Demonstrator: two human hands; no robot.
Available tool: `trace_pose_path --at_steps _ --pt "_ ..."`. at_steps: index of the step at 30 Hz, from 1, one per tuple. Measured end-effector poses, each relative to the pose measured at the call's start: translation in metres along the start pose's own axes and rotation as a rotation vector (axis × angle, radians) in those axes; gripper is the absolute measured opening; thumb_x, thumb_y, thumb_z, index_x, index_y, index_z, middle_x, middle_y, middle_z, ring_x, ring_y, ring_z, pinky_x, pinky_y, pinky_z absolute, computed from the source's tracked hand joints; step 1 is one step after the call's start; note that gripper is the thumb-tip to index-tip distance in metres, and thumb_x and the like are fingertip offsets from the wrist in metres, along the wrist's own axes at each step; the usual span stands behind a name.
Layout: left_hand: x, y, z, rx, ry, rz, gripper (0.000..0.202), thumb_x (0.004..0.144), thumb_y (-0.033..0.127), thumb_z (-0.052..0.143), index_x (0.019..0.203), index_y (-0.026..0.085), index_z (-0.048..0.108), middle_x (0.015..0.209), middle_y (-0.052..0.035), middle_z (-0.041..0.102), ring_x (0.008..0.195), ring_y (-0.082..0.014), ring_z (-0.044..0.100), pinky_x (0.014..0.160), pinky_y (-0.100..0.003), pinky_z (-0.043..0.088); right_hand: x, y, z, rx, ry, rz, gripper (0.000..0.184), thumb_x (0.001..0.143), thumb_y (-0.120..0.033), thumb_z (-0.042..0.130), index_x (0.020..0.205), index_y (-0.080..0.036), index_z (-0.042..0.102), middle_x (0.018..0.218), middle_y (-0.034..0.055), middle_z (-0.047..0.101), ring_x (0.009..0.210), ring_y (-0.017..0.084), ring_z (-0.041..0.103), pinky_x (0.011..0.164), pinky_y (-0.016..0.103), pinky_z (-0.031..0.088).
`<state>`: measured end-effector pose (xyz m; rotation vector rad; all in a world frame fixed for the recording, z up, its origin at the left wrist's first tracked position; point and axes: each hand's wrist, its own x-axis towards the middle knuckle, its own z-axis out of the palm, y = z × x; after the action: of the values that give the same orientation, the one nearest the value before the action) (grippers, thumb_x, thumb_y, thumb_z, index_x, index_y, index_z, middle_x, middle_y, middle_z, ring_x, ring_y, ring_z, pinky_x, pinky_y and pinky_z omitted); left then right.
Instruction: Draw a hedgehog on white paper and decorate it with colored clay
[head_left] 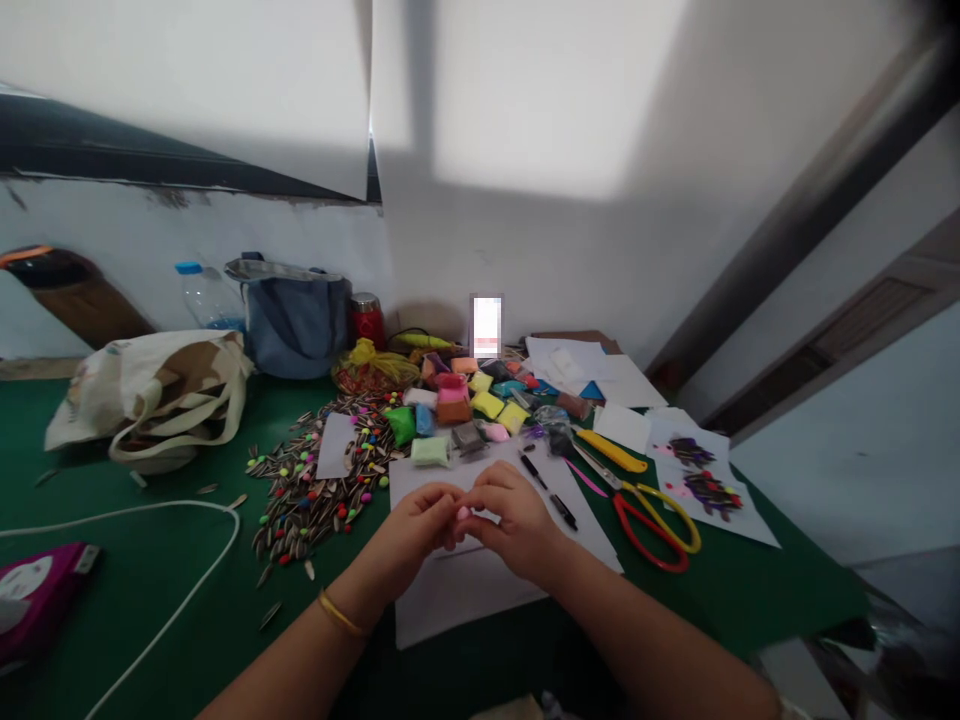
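Observation:
My left hand [416, 528] and my right hand [519, 515] meet above white paper [442, 605]. Between their fingertips is a small pink lump [463, 513] that looks like modelling clay. Both hands are closed in a pinch around it, and the fingers hide part of it. A black pen [562, 511] lies on the paper to the right, with a second black piece [529, 464], perhaps its cap, farther up. Just beyond the hands is a pale green clay packet [431, 452], among several coloured packets.
Striped seeds [289, 520] mixed with coloured balls spread to the left. At right lie scissors [615, 482], a yellow utility knife [611, 450] and decorated paper [750, 522]. Bags, a red flask [367, 322] and a propped phone [487, 326] line the wall. A white cable [176, 610] crosses the left.

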<state>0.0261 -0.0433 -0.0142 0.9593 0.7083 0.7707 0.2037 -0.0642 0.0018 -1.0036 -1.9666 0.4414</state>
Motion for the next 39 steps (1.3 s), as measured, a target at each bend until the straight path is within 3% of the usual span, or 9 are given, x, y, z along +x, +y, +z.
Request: trace_pose_path --at_steps 4,8,13,20,28,39 --pt "0.000 -0.001 0.001 0.175 -0.002 -0.036 0.040 0.080 0.050 0.070 0.070 0.012 0.063 0.059 0.0017 0.051 0.056 -0.0089 0.041 0.054 -0.023 0.028 -0.004 0.004 0.002 -0.074 0.022 -0.034 0.014 0.087 -0.035 0.069 0.093 -0.022 0.074 0.079 0.0036 0.059 0.079 0.019 0.053 0.072 0.033 0.042" --pt "0.001 -0.002 0.001 0.142 0.046 -0.033 0.033 0.079 0.045 0.072 0.078 0.013 0.067 0.061 0.0026 0.052 0.058 -0.0092 0.040 0.056 -0.023 0.029 -0.006 0.005 0.002 0.001 0.059 0.014 0.034 0.084 -0.041 0.072 0.112 -0.023 0.071 0.082 0.0042 0.061 0.081 0.020 0.056 0.073 0.034 0.044" --pt "0.000 0.000 0.002 0.125 0.030 -0.025 0.037 0.078 0.049 0.070 0.076 0.012 0.068 0.062 0.0007 0.055 0.058 -0.0094 0.042 0.056 -0.023 0.031 -0.008 0.008 0.003 0.081 0.097 0.047 0.016 0.090 -0.034 0.066 0.098 -0.024 0.075 0.080 0.0037 0.059 0.080 0.018 0.057 0.072 0.032 0.046" --pt "-0.001 0.006 0.005 0.234 0.117 0.019 0.033 0.073 0.046 0.076 0.073 0.013 0.070 0.057 0.0013 0.055 0.057 -0.0105 0.046 0.056 -0.023 0.034 -0.009 0.011 0.003 0.180 0.089 0.106 0.029 0.084 -0.043 0.071 0.104 -0.022 0.074 0.082 0.0042 0.061 0.080 0.019 0.058 0.072 0.032 0.048" --pt "0.002 0.001 0.000 0.242 0.114 0.002 0.039 0.076 0.051 0.071 0.074 0.013 0.070 0.065 -0.0020 0.062 0.059 -0.0112 0.050 0.055 -0.023 0.037 -0.005 0.008 0.003 0.198 0.120 0.110 0.015 0.089 -0.035 0.067 0.090 -0.022 0.075 0.078 0.0042 0.062 0.079 0.018 0.059 0.071 0.031 0.049" --pt "0.001 0.003 0.002 0.323 0.099 -0.009 0.037 0.073 0.049 0.073 0.078 0.013 0.071 0.062 -0.0008 0.060 0.058 -0.0114 0.049 0.055 -0.023 0.037 -0.010 0.014 0.005 0.155 0.075 0.077 0.014 0.090 -0.032 0.066 0.095 -0.023 0.075 0.082 0.0050 0.064 0.084 0.019 0.059 0.077 0.032 0.049"
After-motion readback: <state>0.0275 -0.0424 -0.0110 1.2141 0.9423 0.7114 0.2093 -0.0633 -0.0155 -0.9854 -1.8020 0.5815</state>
